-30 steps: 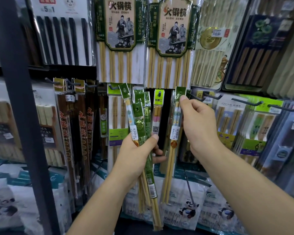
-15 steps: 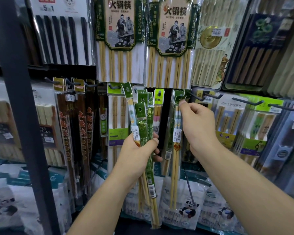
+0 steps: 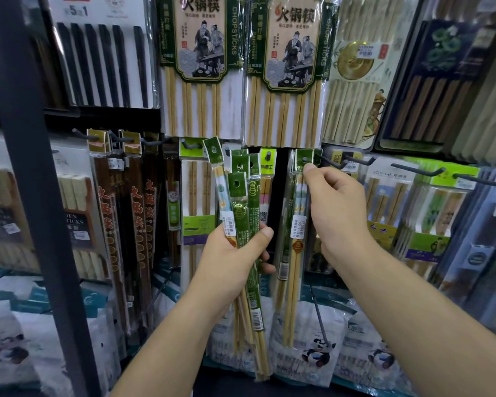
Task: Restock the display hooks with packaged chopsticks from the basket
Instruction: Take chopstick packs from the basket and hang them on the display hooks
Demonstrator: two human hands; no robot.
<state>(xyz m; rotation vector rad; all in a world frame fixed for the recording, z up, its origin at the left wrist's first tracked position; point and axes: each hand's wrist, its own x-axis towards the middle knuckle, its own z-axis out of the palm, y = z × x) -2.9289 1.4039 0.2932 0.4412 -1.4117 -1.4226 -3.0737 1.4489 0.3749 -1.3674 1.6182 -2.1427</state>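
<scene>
Left hand point(image 3: 235, 253), raised, grip closed around a bundle of chopstick packs point(image 3: 242, 224), long axes near-vertical, headers up. Right hand point(image 3: 335, 207) pinches a hanging pack point(image 3: 297, 239), vertical, at its hook point(image 3: 305, 159).

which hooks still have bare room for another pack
Bare prongs: the long hooks right of the right hand, above the JOY-HER packs. Crowded: the middle, where the left hand holds its bundle, and the dark packs at left.
</scene>
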